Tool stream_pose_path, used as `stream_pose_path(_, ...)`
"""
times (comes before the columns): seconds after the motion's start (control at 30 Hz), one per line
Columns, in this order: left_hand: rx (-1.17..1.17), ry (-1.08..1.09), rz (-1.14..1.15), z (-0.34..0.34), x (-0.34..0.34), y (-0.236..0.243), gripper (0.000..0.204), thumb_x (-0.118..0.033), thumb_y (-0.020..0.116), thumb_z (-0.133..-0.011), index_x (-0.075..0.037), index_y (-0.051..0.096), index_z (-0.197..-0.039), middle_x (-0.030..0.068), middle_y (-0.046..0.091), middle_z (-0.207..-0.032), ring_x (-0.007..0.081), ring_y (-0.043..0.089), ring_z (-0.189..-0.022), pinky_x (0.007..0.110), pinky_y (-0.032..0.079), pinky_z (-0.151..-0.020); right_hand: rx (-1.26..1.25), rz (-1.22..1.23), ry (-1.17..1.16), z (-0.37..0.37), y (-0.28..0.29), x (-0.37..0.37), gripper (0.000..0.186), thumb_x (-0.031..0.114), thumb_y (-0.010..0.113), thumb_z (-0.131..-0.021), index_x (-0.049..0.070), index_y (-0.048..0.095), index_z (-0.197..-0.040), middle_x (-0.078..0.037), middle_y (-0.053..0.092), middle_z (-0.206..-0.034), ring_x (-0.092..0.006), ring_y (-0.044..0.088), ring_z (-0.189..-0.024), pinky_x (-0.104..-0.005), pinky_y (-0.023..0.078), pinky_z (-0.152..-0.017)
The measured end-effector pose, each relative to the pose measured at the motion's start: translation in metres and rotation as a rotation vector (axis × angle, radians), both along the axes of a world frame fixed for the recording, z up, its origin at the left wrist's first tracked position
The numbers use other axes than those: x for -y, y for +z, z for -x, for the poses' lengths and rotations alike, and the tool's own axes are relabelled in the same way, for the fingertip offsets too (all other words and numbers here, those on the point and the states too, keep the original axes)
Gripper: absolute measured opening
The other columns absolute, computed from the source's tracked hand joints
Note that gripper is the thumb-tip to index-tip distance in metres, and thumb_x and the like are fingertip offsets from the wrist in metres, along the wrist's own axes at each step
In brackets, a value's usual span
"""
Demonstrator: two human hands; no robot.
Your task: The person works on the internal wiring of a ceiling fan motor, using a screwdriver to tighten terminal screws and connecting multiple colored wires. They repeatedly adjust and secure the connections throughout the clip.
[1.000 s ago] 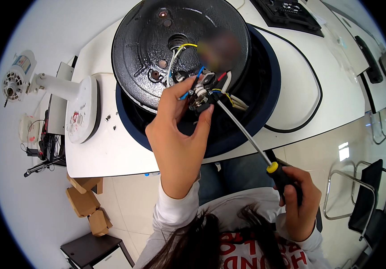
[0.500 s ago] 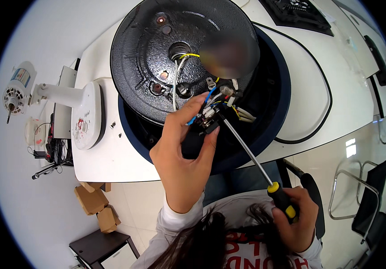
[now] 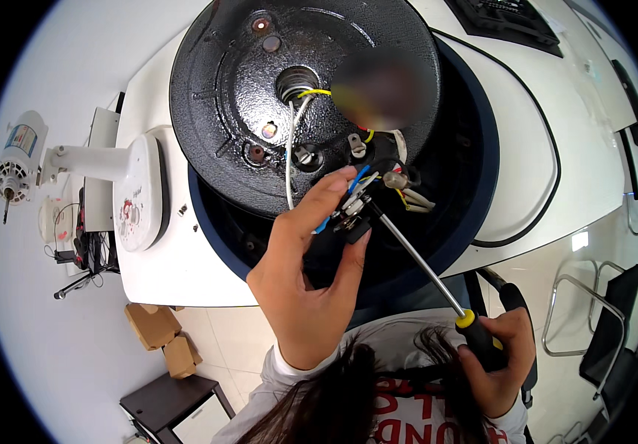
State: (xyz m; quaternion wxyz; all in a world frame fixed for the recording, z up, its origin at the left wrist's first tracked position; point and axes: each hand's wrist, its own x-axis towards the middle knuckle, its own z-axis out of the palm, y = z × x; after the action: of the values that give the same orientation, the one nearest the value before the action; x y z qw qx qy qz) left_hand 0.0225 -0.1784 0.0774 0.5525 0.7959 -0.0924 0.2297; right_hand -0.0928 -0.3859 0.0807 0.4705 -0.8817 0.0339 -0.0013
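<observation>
On a white table (image 3: 511,185) sits a big dark blue bowl (image 3: 486,148), and a black metal disc (image 3: 219,96) leans over it. White wires (image 3: 290,152) and a yellow wire (image 3: 315,93) poke out of a hole in the disc. Tiny bits (image 3: 182,210) lie near a white stand (image 3: 138,196). The left hand (image 3: 304,285) is over the front of the bowl, thumb and fingers pinched on a small block (image 3: 357,231) beside a blue wire (image 3: 360,177). The right hand (image 3: 508,362) is wrapped round the handle of a screwdriver (image 3: 426,270). Its tip is at the block, but I cannot tell if it touches. The work looks partway: the wires are out in the open, and the block is held up, not set in place. Any screws in it are too small to judge
</observation>
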Motion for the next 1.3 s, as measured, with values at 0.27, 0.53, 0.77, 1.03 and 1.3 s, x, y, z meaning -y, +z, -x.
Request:
stream_pose_path(0.27,0.03,-0.022,0.027,-0.001,0.0,-0.004,0.044,0.017,0.067,-0.073,0.007,0.055,-0.114,0.0245,0.064,-0.115,0.0304,0.064,-0.109,0.033,0.052,-0.091,-0.205,-0.132,0.012,-0.006,0.01,-0.004,0.041,0.032,0.059,-0.09,-0.007,0.059,-0.102,-0.011,0.053,-0.079,-0.0171,0.057,-0.073,-0.024,0.044,-0.065)
stream_pose_path(0.53,0.035,-0.046,0.044,0.0,-0.001,-0.002,0.043,0.019,0.065,-0.074,0.007,0.054,-0.114,0.0255,0.063,-0.116,0.0307,0.062,-0.111,0.033,0.051,-0.092,0.074,0.036,-0.018,0.0,-0.006,-0.002,0.035,0.027,0.067,-0.088,-0.002,0.058,-0.104,-0.016,0.063,-0.084,-0.0203,0.063,-0.07,-0.029,0.053,-0.069)
stream_pose_path(0.77,0.011,-0.055,0.038,0.0,-0.002,-0.003,0.043,0.019,0.063,-0.075,0.007,0.05,-0.115,0.0269,0.06,-0.118,0.0313,0.061,-0.112,0.036,0.05,-0.095,-0.589,-0.66,0.124,-0.008,0.007,0.0,0.036,0.028,0.057,-0.095,-0.004,0.056,-0.112,-0.01,0.067,-0.08,-0.0134,0.061,-0.061,-0.0268,0.053,-0.067)
stream_pose_path(1.03,-0.025,-0.092,0.027,0.0,-0.005,0.0,0.047,0.02,0.064,-0.074,0.005,0.045,-0.114,0.0293,0.057,-0.12,0.0332,0.06,-0.113,0.041,0.05,-0.097,-0.116,-0.331,0.028,0.002,-0.015,-0.004,0.045,0.015,0.077,-0.079,-0.001,0.053,-0.113,-0.015,0.055,-0.102,-0.0209,0.061,-0.086,-0.0299,0.056,-0.071)
stream_pose_path(1.3,0.021,-0.053,0.009,-0.001,-0.004,-0.001,0.043,0.019,0.062,-0.076,0.007,0.052,-0.115,0.0256,0.061,-0.119,0.0297,0.062,-0.111,0.033,0.05,-0.093,-0.631,-0.663,0.002,-0.002,0.003,0.007,0.039,0.016,0.076,-0.08,-0.002,0.057,-0.109,-0.014,0.062,-0.088,-0.0182,0.063,-0.081,-0.0234,0.051,-0.064)
